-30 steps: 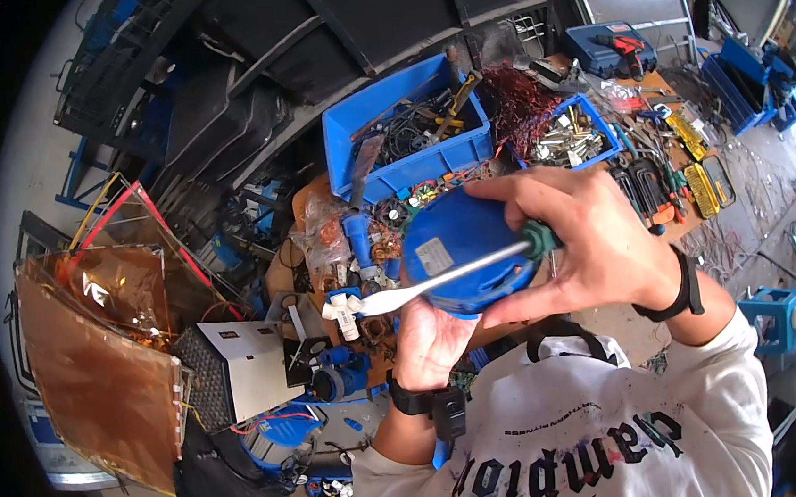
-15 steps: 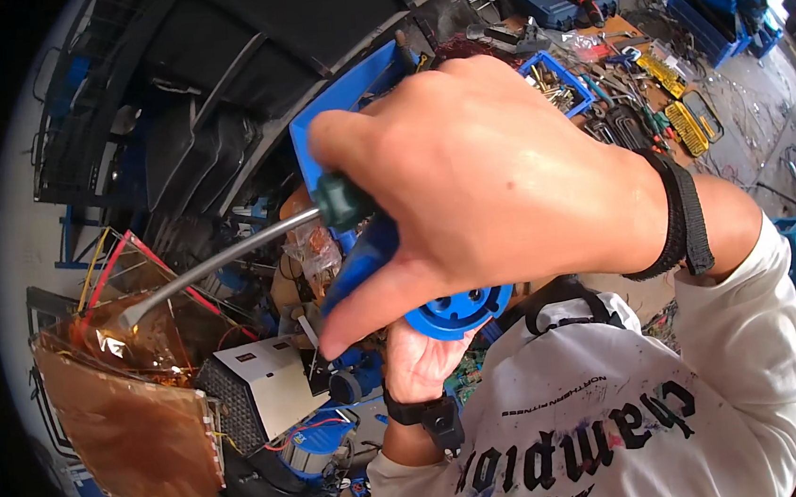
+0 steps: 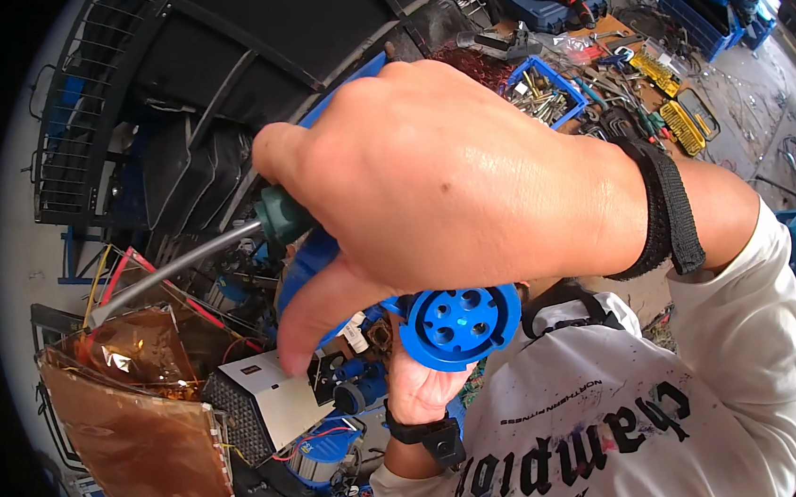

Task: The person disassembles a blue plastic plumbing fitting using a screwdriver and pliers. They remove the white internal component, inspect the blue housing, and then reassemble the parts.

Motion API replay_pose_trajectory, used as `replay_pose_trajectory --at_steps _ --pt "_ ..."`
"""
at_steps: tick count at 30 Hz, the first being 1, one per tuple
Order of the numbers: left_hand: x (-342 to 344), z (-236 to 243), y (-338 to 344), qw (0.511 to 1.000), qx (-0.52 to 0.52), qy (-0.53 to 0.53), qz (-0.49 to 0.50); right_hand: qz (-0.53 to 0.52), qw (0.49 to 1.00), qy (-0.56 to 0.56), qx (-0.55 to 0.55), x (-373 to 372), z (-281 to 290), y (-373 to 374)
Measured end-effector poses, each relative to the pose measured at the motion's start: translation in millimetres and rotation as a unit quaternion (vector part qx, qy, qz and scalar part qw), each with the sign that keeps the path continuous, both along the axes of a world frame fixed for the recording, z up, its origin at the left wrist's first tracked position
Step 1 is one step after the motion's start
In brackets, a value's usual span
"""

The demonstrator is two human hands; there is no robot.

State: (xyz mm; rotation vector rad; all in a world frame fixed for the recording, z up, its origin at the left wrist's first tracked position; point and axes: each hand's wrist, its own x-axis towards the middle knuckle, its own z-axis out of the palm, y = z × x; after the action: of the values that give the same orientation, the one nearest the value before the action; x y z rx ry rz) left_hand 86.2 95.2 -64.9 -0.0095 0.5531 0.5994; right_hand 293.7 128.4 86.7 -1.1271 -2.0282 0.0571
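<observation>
A blue round industrial socket (image 3: 462, 322) with several holes in its face is held from below by my left hand (image 3: 418, 387), whose fingers are mostly hidden behind it. My right hand (image 3: 440, 183) reaches across above it, closed round the green handle of a screwdriver (image 3: 195, 255). The metal shaft points to the left, away from the socket. Under my right palm, near the thumb, shows another blue part (image 3: 308, 268); whether it belongs to the socket I cannot tell. Black bands circle both wrists.
At the left stand a copper-coloured panel (image 3: 141, 451) and a white box with a dark grille (image 3: 269, 402). Far right lie a blue tray of screws (image 3: 541, 94), yellow bit holders (image 3: 685, 124), hand tools, and a red drill (image 3: 574, 4) on a blue case.
My right hand and the screwdriver have shifted left. The socket's holed face has come out from under the hand and now shows fully, turned more upward.
</observation>
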Motion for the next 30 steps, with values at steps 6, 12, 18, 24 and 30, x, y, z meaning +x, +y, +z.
replay_pose_trajectory --at_steps 6,12,18,24,30 --pt "-6 -16 6 0.998 0.04 0.03 -0.039 0.01 1.0 0.009 -0.004 6 -5 4" --pt "-3 -12 7 0.993 -0.113 -0.013 0.033 0.046 0.997 0.058 0.001 0 -16 7" --pt "0 -2 5 0.983 -0.166 -0.062 0.048 0.097 0.992 0.079 0.0 -9 -21 10" --pt "-5 -12 10 0.982 -0.172 -0.049 0.054 0.105 0.991 0.083 -0.03 -8 -24 14" --pt "-3 -14 2 0.999 -0.018 -0.02 0.022 0.092 0.994 0.045 -0.024 -8 -22 6"
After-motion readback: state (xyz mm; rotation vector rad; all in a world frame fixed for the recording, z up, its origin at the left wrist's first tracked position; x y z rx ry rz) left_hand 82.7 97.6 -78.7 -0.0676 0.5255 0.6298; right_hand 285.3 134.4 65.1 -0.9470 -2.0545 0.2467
